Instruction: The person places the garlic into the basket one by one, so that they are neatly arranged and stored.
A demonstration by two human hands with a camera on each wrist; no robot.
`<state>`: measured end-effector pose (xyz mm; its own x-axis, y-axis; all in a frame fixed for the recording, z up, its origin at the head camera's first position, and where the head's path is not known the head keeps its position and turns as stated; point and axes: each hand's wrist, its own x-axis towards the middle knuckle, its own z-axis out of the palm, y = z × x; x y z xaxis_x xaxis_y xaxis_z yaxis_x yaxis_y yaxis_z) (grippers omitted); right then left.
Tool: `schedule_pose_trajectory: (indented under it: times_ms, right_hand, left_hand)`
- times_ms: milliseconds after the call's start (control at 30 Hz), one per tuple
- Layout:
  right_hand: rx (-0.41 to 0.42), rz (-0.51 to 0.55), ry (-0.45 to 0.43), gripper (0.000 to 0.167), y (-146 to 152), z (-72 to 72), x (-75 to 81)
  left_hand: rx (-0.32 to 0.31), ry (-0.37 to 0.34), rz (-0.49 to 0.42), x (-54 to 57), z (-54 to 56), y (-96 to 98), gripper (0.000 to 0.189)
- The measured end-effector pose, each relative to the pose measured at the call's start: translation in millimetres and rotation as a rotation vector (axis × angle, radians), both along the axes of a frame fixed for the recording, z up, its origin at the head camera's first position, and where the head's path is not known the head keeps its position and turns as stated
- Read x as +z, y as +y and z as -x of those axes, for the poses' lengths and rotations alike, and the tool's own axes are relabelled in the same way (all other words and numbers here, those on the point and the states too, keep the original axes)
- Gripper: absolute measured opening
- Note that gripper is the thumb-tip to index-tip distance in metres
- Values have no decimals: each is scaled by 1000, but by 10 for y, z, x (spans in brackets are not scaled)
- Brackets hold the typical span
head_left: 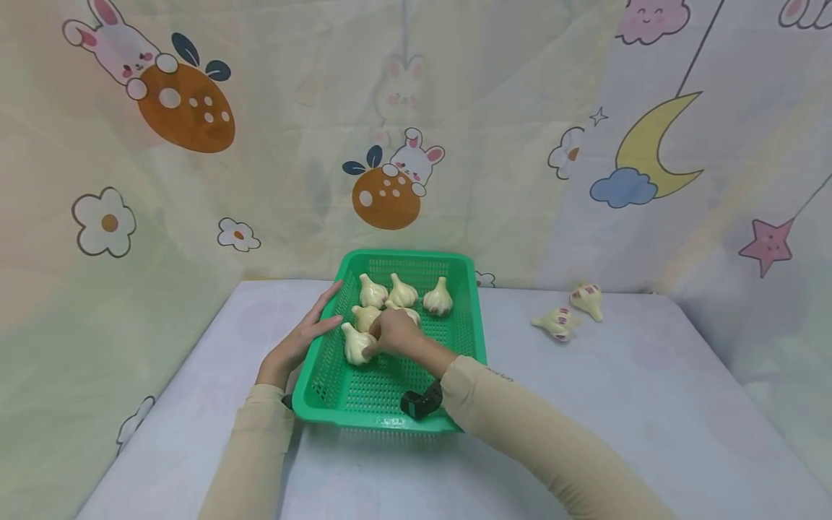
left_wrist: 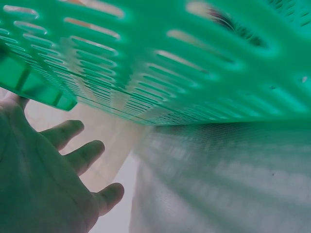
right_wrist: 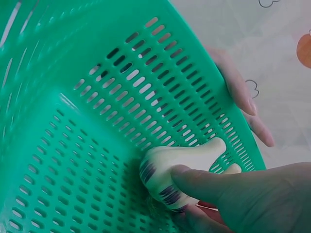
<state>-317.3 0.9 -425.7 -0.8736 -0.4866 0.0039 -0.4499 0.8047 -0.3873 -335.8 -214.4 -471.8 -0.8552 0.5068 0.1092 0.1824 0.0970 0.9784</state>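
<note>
A green plastic basket (head_left: 377,419) with slotted walls stands on the table with several garlic bulbs inside. My right hand (head_left: 398,334) reaches into it and pinches a cream garlic bulb (head_left: 355,345) with purple marks at the left side. In the right wrist view the thumb presses on this bulb (right_wrist: 163,167), close to the basket wall. My left hand (head_left: 295,347) lies along the outside of the left rim with its fingers extended. The left wrist view shows those fingers (left_wrist: 87,155) spread beside the slotted wall. My right hand partly hides other bulbs.
Two more garlic bulbs (head_left: 557,324) lie on the white tabletop (head_left: 598,404) to the right of the basket. A patterned cloth curtain (head_left: 481,144) hangs behind the table and along its sides.
</note>
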Motion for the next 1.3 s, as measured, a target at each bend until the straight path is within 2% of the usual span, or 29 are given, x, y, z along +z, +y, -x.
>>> schedule_pose_trajectory:
  times_ms: [333,567,600,733,900,1100,1233,1300]
  right_hand:
    - [-1,20,-16,51,41,-39,59]
    - [-33,8,-19,42,43,-23,50]
    - [-33,10,-26,44,42,-22,50]
    - [-15,55,-44,54,52,-41,75]
    - [16,124,-52,52,86,-97,215]
    - [38,116,-22,49,176,-159,427]
    - [-8,131,-73,26,306,-221,581]
    - [-36,146,-77,34,396,-251,649]
  left_hand:
    - [6,20,17,-34,36,29,64]
    - [11,21,33,-44,21,23,62]
    - [9,18,31,-11,-7,32,63]
    - [6,14,23,-29,-8,17,62]
    - [1,2,8,-69,18,-18,62]
    - [3,14,9,-32,0,-19,63]
    - [3,23,18,-10,-6,-10,63]
    - [0,29,19,-3,-6,-3,64]
